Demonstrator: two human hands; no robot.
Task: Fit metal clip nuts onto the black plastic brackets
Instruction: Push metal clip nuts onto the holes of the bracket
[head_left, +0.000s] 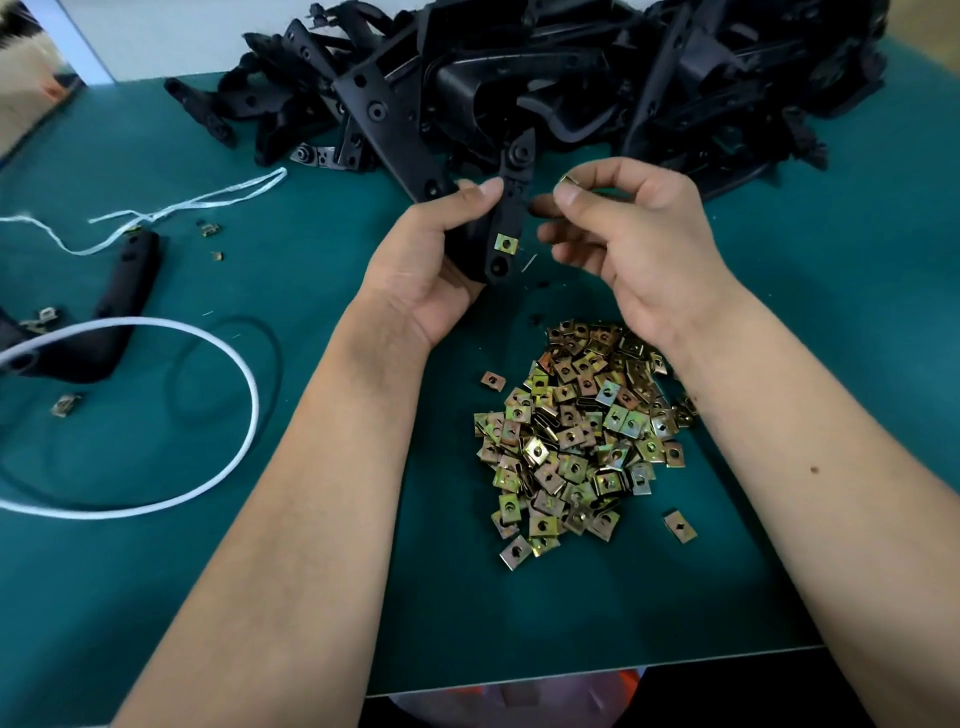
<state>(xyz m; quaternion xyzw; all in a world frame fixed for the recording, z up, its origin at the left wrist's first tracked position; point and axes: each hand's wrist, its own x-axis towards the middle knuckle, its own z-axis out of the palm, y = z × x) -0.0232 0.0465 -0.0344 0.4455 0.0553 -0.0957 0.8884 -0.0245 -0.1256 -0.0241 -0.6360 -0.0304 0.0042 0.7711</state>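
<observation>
Right now, bracket (506, 208): stiff, light plastic; left hand (441, 244) grips its lower half, one nut (506, 243) seated.
Loose clip nut (569, 179): small, springy, slippery; right hand (623, 223) pinches it, at 3 o'clock of bracket.
Nut pile (576, 431): worktop (260, 519), 6 o'clock.

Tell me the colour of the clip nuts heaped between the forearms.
Brassy yellow-gold with an iridescent tint, the pile of clip nuts shows best in the head view.

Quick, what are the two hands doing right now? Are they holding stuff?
Left hand: holds a black plastic bracket that has one clip nut on it.
Right hand: pinches a loose metal clip nut between thumb and finger.
</observation>
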